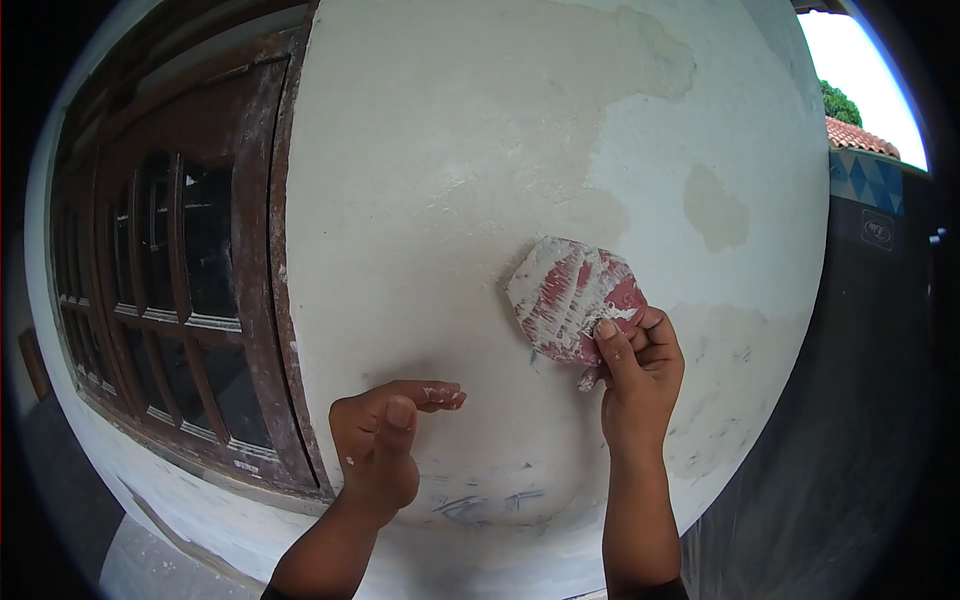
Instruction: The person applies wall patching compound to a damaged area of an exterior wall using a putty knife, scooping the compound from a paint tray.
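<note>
My right hand (643, 375) pinches a flat red putty spreader (572, 290) near its lower right corner, the thumb on the face turned to me. White putty is smeared in ridges over most of that face. The spreader overlaps the pale wall (450, 130) in this view. Lower left of it, my left hand (385, 425) is held before the wall with nothing in it. Its fingers stretch out to the right, thumb apart, with white putty on the fingertips.
Left of the wall stands a dark brown wooden window (180, 250) with glass panes and a white-specked frame. Damp-looking beige patches and blue-grey marks show on the wall. At the far right are a dark panel (870, 330) and a tiled roof (860, 138).
</note>
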Demonstrator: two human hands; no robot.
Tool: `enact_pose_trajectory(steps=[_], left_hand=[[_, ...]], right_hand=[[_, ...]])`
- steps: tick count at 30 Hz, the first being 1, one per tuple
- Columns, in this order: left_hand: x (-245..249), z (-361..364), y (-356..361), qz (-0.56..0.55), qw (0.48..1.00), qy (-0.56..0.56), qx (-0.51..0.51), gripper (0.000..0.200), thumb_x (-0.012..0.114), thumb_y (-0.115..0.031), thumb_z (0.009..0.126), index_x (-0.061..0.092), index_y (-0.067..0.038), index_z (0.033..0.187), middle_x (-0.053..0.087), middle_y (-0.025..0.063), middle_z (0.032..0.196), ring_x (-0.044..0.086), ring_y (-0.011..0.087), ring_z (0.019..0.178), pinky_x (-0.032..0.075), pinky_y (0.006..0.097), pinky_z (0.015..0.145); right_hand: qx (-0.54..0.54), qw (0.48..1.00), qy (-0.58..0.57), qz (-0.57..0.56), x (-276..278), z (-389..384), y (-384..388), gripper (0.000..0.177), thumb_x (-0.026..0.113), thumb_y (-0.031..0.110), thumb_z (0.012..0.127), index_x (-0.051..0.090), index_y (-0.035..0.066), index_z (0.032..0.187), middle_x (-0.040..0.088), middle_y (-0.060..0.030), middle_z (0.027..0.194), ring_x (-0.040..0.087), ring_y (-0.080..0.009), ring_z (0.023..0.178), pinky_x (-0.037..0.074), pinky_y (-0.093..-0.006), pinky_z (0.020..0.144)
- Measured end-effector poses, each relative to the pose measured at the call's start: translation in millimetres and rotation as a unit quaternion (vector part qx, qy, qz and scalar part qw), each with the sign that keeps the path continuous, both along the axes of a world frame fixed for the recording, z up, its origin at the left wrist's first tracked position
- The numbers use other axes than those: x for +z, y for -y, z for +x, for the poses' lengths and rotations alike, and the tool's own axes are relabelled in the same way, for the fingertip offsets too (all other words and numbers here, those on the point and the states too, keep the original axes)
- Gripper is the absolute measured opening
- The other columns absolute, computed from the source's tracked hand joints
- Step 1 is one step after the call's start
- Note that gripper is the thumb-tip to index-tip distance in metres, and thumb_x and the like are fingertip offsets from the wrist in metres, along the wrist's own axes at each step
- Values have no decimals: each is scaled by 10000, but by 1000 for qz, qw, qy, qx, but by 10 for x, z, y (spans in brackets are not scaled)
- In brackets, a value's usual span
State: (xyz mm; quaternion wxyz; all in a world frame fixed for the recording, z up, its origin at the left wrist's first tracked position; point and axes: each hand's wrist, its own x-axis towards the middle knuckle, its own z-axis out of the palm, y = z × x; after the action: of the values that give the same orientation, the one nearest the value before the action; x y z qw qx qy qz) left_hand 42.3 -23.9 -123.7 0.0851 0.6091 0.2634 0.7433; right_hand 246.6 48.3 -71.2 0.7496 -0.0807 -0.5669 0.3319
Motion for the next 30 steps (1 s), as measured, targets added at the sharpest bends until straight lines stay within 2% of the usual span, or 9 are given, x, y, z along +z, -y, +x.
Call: enact_pose_trajectory(steps=[1,3,5,7,9,13,18,24,30], left_hand=[[10,-24,-16,2,1000,-2,3,778,392,-634,998,693,77,901,729,212,885,736,323,860,581,388,792],[35,-87,-38,113,989,-54,75,621,548,-493,987,684,111,1034,727,223,983,720,330,955,561,406,880],[139,-144,-105,153,971,-107,153,620,553,-492,979,672,108,1077,721,228,1015,705,353,1005,553,424,902],[194,-209,-162,197,941,-155,226,623,557,-492,972,660,104,1119,715,232,1048,689,377,1055,546,442,925],[254,-305,-201,233,904,-214,287,644,555,-500,962,632,100,1182,700,241,1101,645,407,1143,530,473,954],[263,-434,-222,251,888,-252,291,674,546,-522,958,618,100,1207,686,243,1145,629,408,1169,515,488,974],[242,-521,-194,248,887,-277,276,710,536,-555,951,616,100,1212,686,234,1148,630,409,1163,497,505,991],[205,-632,-176,255,890,-279,256,724,524,-572,949,613,90,1229,695,221,1136,637,405,1154,496,508,987],[186,-636,-194,249,892,-286,245,733,485,-588,958,619,79,1230,697,215,1144,637,403,1160,485,518,1000]], right_hand=[[3,1000,-2,2,-6,-69,-26,172,695,9,911,575,3,1034,668,-27,858,602,-44,758,473,-194,687],[-17,999,-38,-14,-64,-195,-55,122,678,56,926,583,24,994,604,2,721,519,-50,562,426,-236,464],[-7,998,-56,-37,-107,-270,-47,125,683,66,928,582,21,987,621,0,736,511,-46,557,433,-233,470],[-53,996,-34,-66,-181,-312,-71,152,689,37,924,570,19,1017,655,-10,790,570,-19,691,448,-182,633],[-83,994,-55,-45,-294,-343,-55,154,689,50,927,575,10,1023,654,-12,776,566,-26,664,451,-193,581],[-37,987,-135,-85,-340,-344,52,161,689,62,927,587,0,1033,652,-10,748,554,-38,625,444,-210,515],[-116,989,-75,-51,-256,-431,-46,168,683,70,929,597,-7,1050,638,-9,742,553,-50,586,454,-222,453],[-65,981,-163,-84,-273,-393,99,164,704,76,923,602,-13,1015,638,3,740,510,-15,617,396,-179,555],[-145,983,-83,-74,-286,-434,30,178,704,67,916,605,-24,1034,634,-10,727,526,-33,592,403,-208,484]])
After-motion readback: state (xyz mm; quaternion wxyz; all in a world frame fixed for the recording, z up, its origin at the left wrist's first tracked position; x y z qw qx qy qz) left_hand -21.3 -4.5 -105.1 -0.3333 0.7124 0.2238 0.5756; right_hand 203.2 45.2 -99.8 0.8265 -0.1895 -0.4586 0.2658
